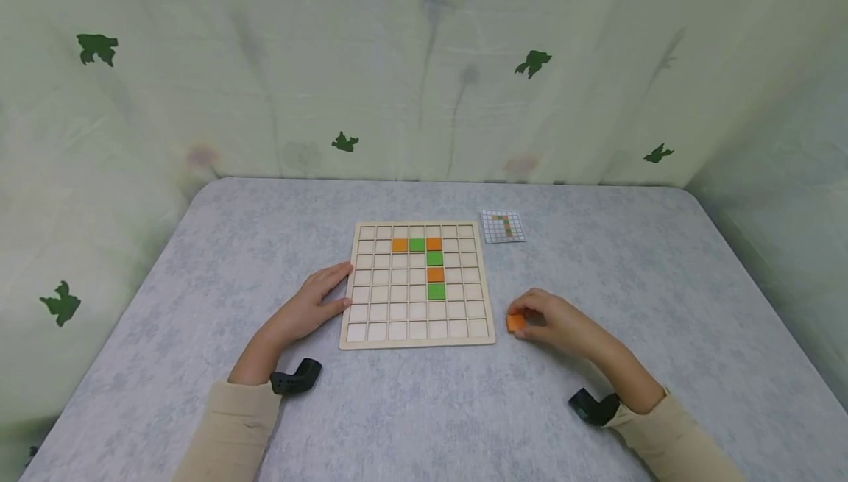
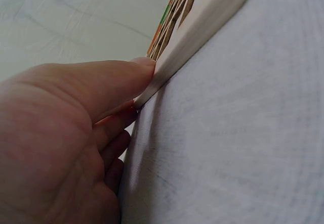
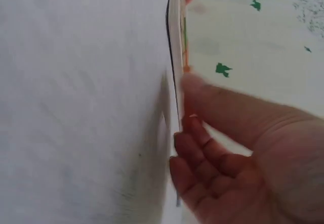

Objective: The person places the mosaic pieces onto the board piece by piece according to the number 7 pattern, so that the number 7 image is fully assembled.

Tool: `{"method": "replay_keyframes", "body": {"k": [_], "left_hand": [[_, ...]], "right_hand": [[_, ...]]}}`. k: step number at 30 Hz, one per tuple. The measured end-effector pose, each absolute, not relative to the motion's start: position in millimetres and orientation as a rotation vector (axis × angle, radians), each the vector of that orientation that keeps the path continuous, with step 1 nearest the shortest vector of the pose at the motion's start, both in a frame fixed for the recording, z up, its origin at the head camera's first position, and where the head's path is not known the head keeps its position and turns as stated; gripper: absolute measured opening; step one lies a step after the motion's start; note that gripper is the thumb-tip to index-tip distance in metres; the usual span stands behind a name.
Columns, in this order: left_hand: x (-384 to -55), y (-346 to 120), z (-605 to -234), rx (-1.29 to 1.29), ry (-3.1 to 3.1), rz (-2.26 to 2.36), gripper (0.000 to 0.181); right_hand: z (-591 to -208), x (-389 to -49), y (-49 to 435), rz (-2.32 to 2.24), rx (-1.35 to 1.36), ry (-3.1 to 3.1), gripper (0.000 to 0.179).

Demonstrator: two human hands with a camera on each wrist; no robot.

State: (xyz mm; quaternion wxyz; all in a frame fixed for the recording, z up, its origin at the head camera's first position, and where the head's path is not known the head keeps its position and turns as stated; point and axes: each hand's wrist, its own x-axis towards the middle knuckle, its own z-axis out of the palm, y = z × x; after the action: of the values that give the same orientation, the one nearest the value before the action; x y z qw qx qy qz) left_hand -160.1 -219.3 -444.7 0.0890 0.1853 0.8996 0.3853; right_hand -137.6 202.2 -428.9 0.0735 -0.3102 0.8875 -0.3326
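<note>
A square wooden grid board [image 1: 417, 345] lies on the table. On it, orange and green square tiles alternate in a short row near the top, then down a column ending in a green tile [image 1: 436, 291]. My left hand [image 1: 308, 304] rests beside the board, its thumb and fingers touching the left edge. In the left wrist view the thumb [image 2: 126, 77] lies against the board's side [image 2: 187, 42]. Just off the board's lower right, my right hand [image 1: 559, 324] pinches an orange square tile [image 1: 515, 322] between thumb and fingers, low over the table.
A small printed card [image 1: 503, 227] with a grid and coloured squares lies by the board's upper right corner. The mottled grey tabletop [image 1: 424, 416] reaches back to a pale curtain [image 1: 397, 62] with green bird shapes. Black wrist devices [image 1: 296, 377] sit on both forearms.
</note>
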Motion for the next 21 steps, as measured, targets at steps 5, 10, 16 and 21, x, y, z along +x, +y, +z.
{"method": "replay_keyframes", "body": {"k": [5, 10, 16, 21], "left_hand": [[-161, -219, -445, 0.561, 2.68, 1.144, 0.063], [-161, -219, -446, 0.567, 2.686, 1.14, 0.063], [-161, -219, -447, 0.574, 2.693, 1.141, 0.062], [-162, -219, -448, 0.584, 2.703, 1.132, 0.063]], "right_hand": [[-414, -144, 184, -1.048, -0.902, 2.673, 0.032], [-410, -151, 157, -1.17, -0.968, 2.679, 0.032], [-420, -157, 123, -1.189, -0.969, 2.658, 0.032], [-431, -158, 105, -1.172, -0.948, 2.646, 0.027]]}}
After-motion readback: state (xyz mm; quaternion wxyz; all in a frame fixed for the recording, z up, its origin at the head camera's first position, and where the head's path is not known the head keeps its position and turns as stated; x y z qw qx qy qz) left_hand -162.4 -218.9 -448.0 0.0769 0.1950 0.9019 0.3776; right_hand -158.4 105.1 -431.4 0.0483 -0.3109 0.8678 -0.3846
